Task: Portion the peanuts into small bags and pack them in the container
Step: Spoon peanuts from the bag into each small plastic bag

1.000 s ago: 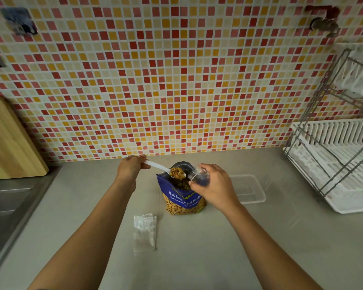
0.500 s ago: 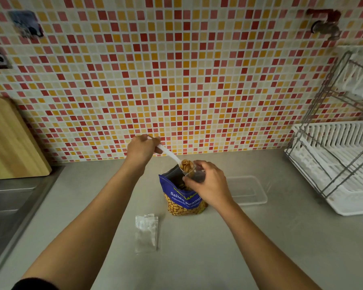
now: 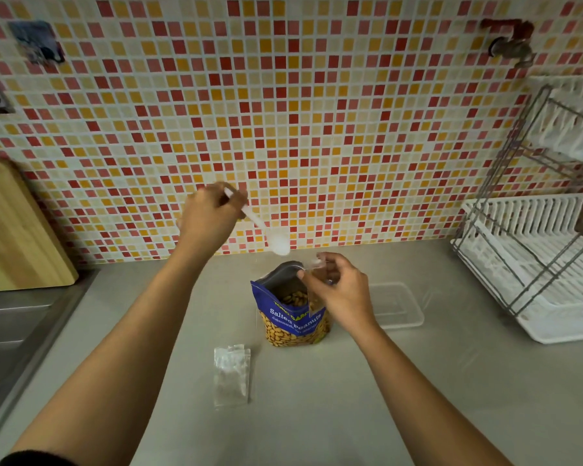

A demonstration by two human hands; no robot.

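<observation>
The left hand is raised in front of the tiled wall, fingers curled round the handle of a white spoon. The spoon slants down to the right, and its blurred bowl hangs above and apart from the mouth of the peanut bag. That blue bag stands upright and open on the counter, with peanuts showing inside. The right hand is at the bag's right rim, thumb and fingers pinching a small clear bag that hangs against the opening; what it holds is too blurred to tell. A flat stack of clear bags lies on the counter nearer the person, left of the peanut bag and apart from it. The clear container sits just right of the right hand, open side up. A dish rack stands at the far right, a cutting board leans against the wall at the left, and a sink lies below it.
</observation>
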